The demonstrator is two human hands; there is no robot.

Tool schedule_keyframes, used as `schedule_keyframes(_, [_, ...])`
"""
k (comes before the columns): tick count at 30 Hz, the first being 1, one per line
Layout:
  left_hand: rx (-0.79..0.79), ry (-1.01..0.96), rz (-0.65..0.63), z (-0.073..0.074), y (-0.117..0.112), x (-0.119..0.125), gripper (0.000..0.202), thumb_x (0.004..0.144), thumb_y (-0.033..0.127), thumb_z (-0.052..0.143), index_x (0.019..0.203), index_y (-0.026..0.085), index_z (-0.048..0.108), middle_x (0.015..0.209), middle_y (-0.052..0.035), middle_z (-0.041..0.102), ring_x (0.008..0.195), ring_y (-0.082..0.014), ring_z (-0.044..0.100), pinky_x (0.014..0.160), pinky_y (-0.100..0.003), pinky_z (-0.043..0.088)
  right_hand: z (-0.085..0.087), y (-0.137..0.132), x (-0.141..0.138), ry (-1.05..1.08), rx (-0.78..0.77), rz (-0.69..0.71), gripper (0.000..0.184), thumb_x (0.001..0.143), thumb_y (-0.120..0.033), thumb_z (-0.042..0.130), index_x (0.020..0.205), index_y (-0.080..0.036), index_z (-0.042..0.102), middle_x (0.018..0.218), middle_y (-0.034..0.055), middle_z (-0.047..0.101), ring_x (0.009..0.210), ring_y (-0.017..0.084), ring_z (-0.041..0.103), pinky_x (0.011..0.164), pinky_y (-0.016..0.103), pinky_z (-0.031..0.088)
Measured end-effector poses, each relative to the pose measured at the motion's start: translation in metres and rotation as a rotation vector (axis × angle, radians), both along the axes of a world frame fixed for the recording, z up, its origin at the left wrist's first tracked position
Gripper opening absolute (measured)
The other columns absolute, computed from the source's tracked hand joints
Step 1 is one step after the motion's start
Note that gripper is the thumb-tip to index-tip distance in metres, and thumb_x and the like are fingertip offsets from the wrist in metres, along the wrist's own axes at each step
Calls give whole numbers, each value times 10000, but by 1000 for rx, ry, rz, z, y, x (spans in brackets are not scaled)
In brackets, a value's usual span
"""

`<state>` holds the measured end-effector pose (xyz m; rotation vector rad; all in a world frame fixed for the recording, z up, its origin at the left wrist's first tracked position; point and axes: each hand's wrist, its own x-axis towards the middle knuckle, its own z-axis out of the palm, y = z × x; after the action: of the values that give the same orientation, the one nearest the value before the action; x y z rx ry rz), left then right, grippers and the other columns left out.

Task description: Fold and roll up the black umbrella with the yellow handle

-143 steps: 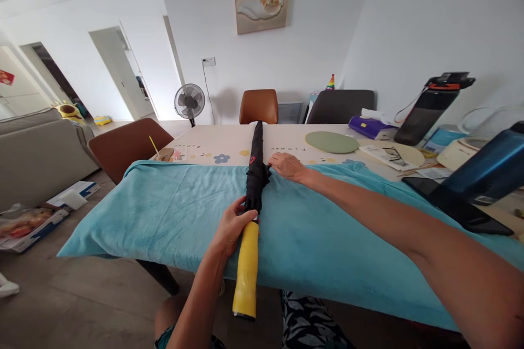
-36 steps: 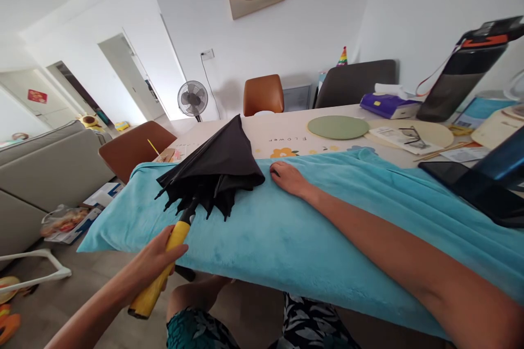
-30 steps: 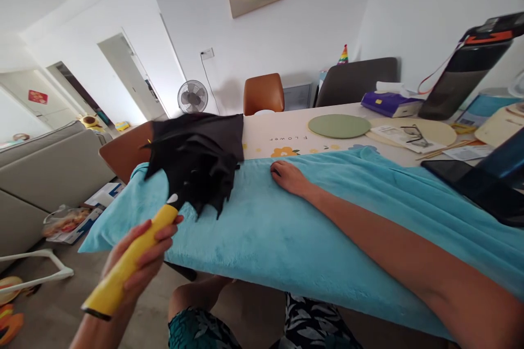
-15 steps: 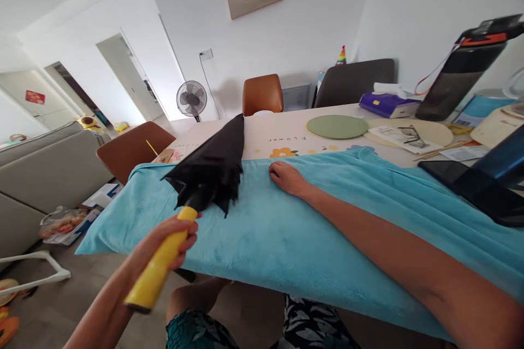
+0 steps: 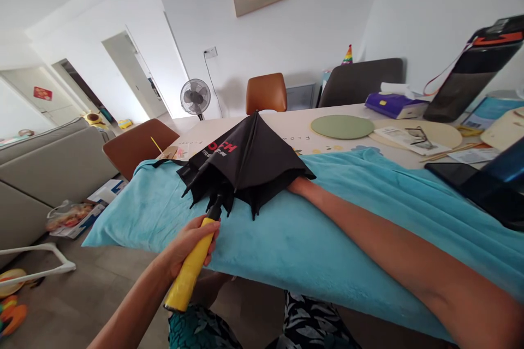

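Observation:
A black umbrella (image 5: 249,158) with red lettering lies half spread on the blue towel (image 5: 286,229), its tip pointing away from me. My left hand (image 5: 189,240) is wrapped round its yellow handle (image 5: 188,278), which sticks out past the table's near edge. My right arm reaches across the towel, and my right hand is hidden under the umbrella's canopy; only the wrist (image 5: 303,188) shows.
The table (image 5: 282,125) beyond the towel holds a green round mat (image 5: 341,126), glasses on paper (image 5: 417,136), a purple tissue box (image 5: 395,104) and a dark bottle (image 5: 470,79). Brown chairs (image 5: 137,144) stand at the left and far end. A sofa (image 5: 41,163) and floor clutter lie left.
The umbrella, rolled shut 4.8 s ago, has been shaken loose. Over the last half second its canopy spread and swung right, covering my right hand; my left hand moved the handle nearer the table.

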<state>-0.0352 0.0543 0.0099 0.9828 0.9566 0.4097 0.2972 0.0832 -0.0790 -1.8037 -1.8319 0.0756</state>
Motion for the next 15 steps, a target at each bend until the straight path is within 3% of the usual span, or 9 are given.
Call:
schedule_keyframes(5, [-188, -528, 81, -7, 6, -1, 242, 846, 276, 451, 1009, 105, 498, 668, 23, 403, 412, -25, 349, 227, -78, 237, 16, -4, -7, -68, -23, -49, 319, 822, -183, 406, 1083, -148, 585, 1069, 125, 610, 1040, 259, 539, 903, 376, 398])
schedule_keyframes(8, [-220, -392, 76, -14, 2, 8, 200, 841, 250, 463, 998, 130, 494, 680, 15, 430, 433, -52, 393, 252, -125, 328, 20, -4, -7, -110, -11, -28, 215, 806, -153, 420, 908, -147, 610, 973, 109, 626, 931, 216, 565, 827, 319, 417])
schedule_keyframes(11, [-143, -217, 94, -18, -3, 18, 125, 809, 247, 523, 899, 172, 478, 728, 5, 490, 437, -65, 407, 267, -173, 362, 20, -3, -6, -151, 18, -27, 177, 808, -152, 437, 882, -154, 598, 954, 99, 623, 899, 200, 566, 793, 291, 418])
schedule_keyframes(15, [-50, -98, 112, -22, -2, 21, 170, 760, 259, 590, 830, 184, 453, 751, -8, 548, 430, -78, 443, 289, -200, 381, 18, -5, -4, -140, 52, 3, 150, 779, -136, 470, 854, -150, 600, 937, 103, 625, 884, 201, 577, 780, 283, 429])
